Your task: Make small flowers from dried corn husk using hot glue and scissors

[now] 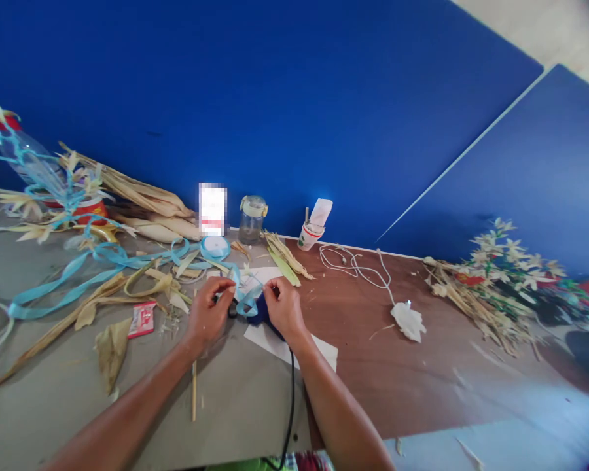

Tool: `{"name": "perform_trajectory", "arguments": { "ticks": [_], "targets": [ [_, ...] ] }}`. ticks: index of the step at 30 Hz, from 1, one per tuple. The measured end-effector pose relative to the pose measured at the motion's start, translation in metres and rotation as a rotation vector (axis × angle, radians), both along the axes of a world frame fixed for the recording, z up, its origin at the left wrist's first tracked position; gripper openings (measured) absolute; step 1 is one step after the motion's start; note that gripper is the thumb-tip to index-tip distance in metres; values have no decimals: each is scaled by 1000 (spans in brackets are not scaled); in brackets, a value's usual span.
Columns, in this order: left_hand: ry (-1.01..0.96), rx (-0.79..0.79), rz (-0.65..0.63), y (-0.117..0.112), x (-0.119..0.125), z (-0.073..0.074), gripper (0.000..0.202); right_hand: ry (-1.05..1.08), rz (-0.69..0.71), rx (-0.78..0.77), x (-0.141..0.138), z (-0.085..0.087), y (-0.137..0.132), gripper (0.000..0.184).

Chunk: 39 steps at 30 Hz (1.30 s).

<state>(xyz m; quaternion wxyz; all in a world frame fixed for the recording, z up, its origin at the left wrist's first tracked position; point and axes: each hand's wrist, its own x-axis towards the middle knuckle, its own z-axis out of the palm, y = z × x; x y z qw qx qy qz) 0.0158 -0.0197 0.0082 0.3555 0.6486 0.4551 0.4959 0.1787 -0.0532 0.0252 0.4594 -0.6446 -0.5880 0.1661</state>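
Note:
My left hand and my right hand meet over the middle of the table, both with fingers pinched on a light blue ribbon that loops between them. The ribbon trails left across the table to a ribbon spool. A dark blue object lies just under my right hand on a white sheet, and a black cord runs from it toward me.
Dried corn husks and husk flowers pile at the left by a plastic bottle. A glass jar, a paper cup, a white cable, a red packet and a husk flower bundle lie around.

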Motion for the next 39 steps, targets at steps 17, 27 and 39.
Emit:
{"name": "perform_trajectory", "arguments": {
  "ticks": [17, 27, 39],
  "targets": [
    [510, 247, -313, 6, -14, 10, 19, -114, 470, -24, 3, 19, -4, 11],
    [-12, -119, -114, 28, -28, 6, 17, 19, 193, -152, 4, 18, 13, 20],
    [-690, -259, 281, 49, -49, 12, 29, -416, 330, -397, -35, 17, 35, 19]
  ]
}}
